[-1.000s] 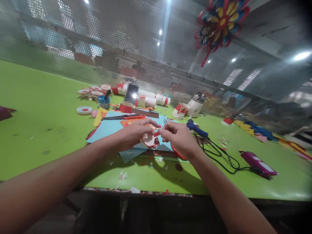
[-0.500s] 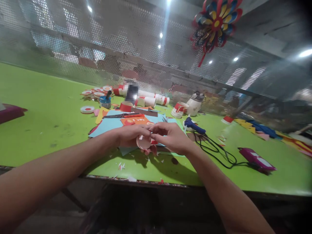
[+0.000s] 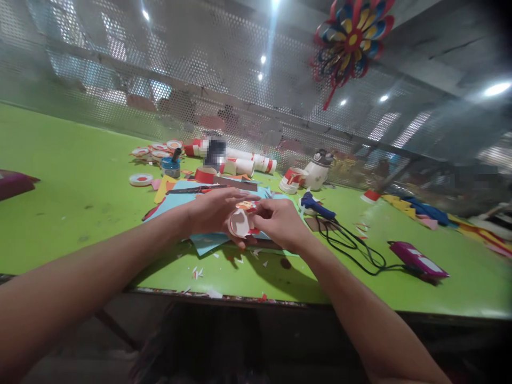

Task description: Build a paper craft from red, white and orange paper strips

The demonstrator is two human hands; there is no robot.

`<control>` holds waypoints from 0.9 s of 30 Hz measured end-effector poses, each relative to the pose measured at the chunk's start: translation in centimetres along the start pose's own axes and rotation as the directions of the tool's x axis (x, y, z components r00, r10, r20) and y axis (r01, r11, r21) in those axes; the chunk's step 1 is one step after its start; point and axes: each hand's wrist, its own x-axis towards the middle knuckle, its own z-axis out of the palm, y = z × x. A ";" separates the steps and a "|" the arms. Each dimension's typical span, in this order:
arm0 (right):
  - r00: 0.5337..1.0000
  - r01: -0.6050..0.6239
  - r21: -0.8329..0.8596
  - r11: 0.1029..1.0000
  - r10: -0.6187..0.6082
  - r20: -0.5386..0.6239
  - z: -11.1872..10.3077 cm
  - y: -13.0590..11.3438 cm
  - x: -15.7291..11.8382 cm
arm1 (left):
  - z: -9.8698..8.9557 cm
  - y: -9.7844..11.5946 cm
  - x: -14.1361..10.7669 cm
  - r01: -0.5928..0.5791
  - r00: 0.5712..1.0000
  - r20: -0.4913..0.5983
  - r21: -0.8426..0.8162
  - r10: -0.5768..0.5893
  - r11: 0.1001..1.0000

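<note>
A small white and red paper cup [image 3: 239,224] is between my hands above the sheets, its pale open side turned toward me. My left hand [image 3: 216,209] cradles it from the left, thumb side stretched out above and fingertips showing below. From the right, my right hand [image 3: 280,221] pinches its red-edged rim between thumb and bent fingers. Those fingertips are partly hidden by the cup. Under the hands lie light blue paper sheets [image 3: 208,244]. Behind the left hand rests a dark, long-bladed tool [image 3: 192,189], probably scissors.
On the green table [image 3: 80,224], a blue glue gun [image 3: 318,206] trails a black cord toward a magenta box [image 3: 418,260]. Behind stand a blue-lidded jar [image 3: 171,167], white-red tubes [image 3: 242,166], a red-white cup [image 3: 293,180] and a white jug [image 3: 318,172]. Paper scraps [image 3: 197,273] lie near the front edge.
The cup has turned, so its inside shows more. My left hand has opened out, its fingers and thumb straighter above the cup. My right hand still pinches the rim.
</note>
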 end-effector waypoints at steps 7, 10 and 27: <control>0.987 -0.098 -0.049 0.994 0.090 -0.134 0.0 1.2 0.8 | 0.5 0.1 0.1 -0.147 0.957 -0.219 0.211 0.193 0.966; 0.988 -0.094 -0.055 0.994 0.087 -0.131 0.4 1.3 0.9 | 0.8 -0.7 0.8 -0.082 0.923 -0.323 0.370 0.210 0.926; 0.999 -0.047 0.156 0.987 0.050 -0.018 0.2 1.0 0.3 | 1.2 -1.2 0.6 -0.079 0.886 -0.335 0.571 0.320 0.817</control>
